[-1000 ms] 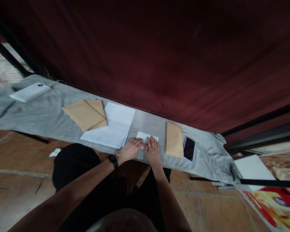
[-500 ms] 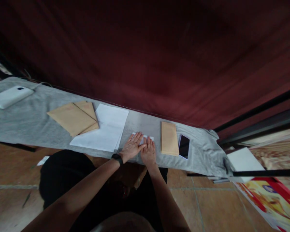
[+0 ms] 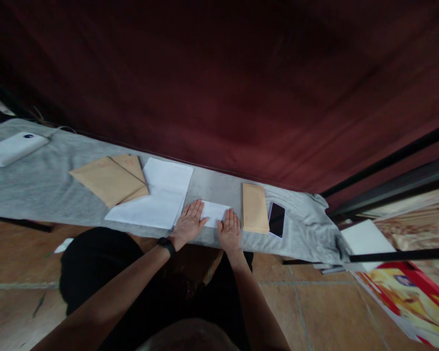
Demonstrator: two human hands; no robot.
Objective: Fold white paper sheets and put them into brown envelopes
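Note:
A small folded white paper (image 3: 214,213) lies flat on the grey cloth in front of me. My left hand (image 3: 189,223), with a black band on the wrist, rests palm down over its left end, fingers stretched out. Over the right end lies my right hand (image 3: 229,231), also flat with the fingers extended. Larger white sheets (image 3: 164,192) are stacked just left of my left hand. Several brown envelopes (image 3: 111,179) overlap the left part of those sheets. To the right of my right hand sits another pile of brown envelopes (image 3: 255,207).
A dark-screened phone (image 3: 277,220) lies beside the right envelopes. At the far left is a white device (image 3: 16,148) with a cable. The narrow bench is covered by a grey cloth (image 3: 300,229), with a dark red curtain (image 3: 219,97) behind. A red and yellow box (image 3: 409,302) stands lower right.
My hands have moved apart, the left one sliding left and the right one slightly right, uncovering the middle of the folded paper. The whole view has shifted, moving the bench items leftward.

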